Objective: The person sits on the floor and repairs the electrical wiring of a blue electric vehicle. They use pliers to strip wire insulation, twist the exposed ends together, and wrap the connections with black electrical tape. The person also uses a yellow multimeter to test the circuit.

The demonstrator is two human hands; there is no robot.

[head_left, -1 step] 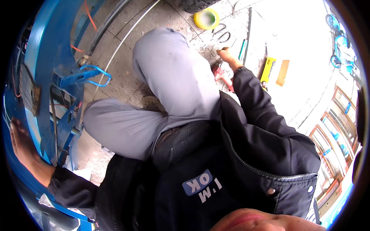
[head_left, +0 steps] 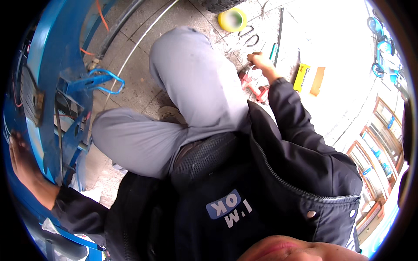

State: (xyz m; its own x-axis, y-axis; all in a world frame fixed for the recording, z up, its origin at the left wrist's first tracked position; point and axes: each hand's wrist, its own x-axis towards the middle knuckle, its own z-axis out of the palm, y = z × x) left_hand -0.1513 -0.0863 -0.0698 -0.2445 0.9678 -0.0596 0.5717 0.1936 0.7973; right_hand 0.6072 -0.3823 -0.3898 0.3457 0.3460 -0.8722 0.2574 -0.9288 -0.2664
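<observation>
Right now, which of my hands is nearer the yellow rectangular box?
Your right hand: it's a short way left of the yellow rectangular box. Your left hand is far off, at the blue metal frame.

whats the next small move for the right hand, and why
Probably move the right hand to the red item, which lies close by, while the left hand rests against the blue frame; whether the right hand already grips something is unclear.

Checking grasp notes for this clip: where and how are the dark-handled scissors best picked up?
Probably by the scissors' handle loops, with the right hand coming from the picture's lower right: the loops lie open, while the yellow roll sits close on their upper-left side.
</observation>
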